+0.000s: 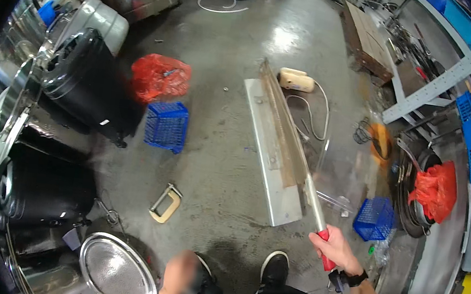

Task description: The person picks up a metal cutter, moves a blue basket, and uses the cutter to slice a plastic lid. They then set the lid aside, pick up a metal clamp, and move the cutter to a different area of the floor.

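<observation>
My right hand (337,250) is closed round the red grip (326,251) of a long tool with a pale metal shaft (315,205). A brownish, worn blade-like strip (278,126) runs along its far part. Against that strip lies a long whitish metal panel (269,168); I cannot tell whether the two are joined. My left hand (179,277) hangs low by my left shoe, its fingers smeared. Nearest to it is a round silver tray (116,273) with a raised rim.
A gold C-shaped clamp (166,204), a blue basket (166,127) and a red plastic bag (161,77) lie left of centre. Black bins (86,83) line the left. A cream corded device (296,80), another blue basket (374,219) and a metal rack (440,83) stand right.
</observation>
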A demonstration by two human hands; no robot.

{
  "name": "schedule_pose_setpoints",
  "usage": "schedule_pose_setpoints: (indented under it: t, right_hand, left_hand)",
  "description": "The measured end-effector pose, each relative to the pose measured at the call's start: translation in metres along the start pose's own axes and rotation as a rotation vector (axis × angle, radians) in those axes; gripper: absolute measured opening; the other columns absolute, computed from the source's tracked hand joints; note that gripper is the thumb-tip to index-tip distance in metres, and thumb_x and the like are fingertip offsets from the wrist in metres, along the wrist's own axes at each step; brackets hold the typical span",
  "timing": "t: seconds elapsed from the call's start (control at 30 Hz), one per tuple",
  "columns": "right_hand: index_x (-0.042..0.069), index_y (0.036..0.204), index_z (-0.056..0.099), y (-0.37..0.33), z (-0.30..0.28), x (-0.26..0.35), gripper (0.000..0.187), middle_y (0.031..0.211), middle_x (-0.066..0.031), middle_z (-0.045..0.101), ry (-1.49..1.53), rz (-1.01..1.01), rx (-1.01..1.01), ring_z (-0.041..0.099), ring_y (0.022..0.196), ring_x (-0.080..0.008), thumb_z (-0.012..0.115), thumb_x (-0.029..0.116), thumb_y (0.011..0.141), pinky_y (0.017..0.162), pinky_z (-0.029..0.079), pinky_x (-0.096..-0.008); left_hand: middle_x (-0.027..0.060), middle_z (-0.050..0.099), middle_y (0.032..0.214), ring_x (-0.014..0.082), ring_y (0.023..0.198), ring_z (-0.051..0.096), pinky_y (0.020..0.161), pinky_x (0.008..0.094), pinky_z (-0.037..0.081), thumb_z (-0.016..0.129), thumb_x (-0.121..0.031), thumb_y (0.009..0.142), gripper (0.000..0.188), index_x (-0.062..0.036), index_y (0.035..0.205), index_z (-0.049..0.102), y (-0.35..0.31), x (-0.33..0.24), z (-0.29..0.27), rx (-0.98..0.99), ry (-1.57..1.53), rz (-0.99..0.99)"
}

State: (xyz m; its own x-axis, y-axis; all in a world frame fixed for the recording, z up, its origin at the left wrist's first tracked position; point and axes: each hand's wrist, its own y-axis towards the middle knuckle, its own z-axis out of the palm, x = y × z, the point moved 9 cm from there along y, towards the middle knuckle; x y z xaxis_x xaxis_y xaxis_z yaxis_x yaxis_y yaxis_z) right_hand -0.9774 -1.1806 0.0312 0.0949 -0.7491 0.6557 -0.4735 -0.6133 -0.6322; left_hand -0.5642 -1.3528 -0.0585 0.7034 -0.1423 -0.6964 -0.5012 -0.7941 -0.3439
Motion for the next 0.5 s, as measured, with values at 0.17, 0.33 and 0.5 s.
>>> schedule_pose_setpoints:
  t: [0.17,0.33,0.5]
  right_hand:
    - [0.004,0.102,0.062,-0.038,-0.041,0.080,0.021,0.068,0.0029,0.060,0.142,0.040,0.081,0.054,0.053,-0.0062,0.066,0.024,0.104,0.050,0.043,-0.0244]
    - [0.006,0.096,0.060,-0.021,-0.010,0.048,0.022,0.067,0.0040,0.058,0.030,0.153,0.059,0.054,0.054,-0.0056,0.066,0.025,0.105,0.048,0.042,-0.0254]
    - [0.008,0.069,0.055,0.076,0.046,-0.124,0.038,0.057,0.0012,0.054,0.017,0.119,-0.198,0.053,0.049,-0.0109,0.069,0.030,0.097,0.046,0.042,-0.0324]
  left_hand:
    - [0.0264,0.073,0.091,0.0401,0.081,0.074,0.075,0.0460,0.057,0.068,-0.015,0.097,0.026,0.0012,0.116,0.072,0.000,0.012,-0.002,0.044,-0.013,-0.043]
    - [0.0259,0.074,0.091,0.0390,0.080,0.074,0.073,0.0455,0.058,0.068,-0.014,0.097,0.026,0.0027,0.117,0.072,0.005,0.014,-0.024,-0.019,-0.008,-0.045]
    - [0.0248,0.073,0.089,0.0403,0.079,0.073,0.073,0.0462,0.057,0.068,-0.013,0.096,0.027,0.0049,0.115,0.071,0.021,0.011,-0.009,0.028,0.006,-0.037]
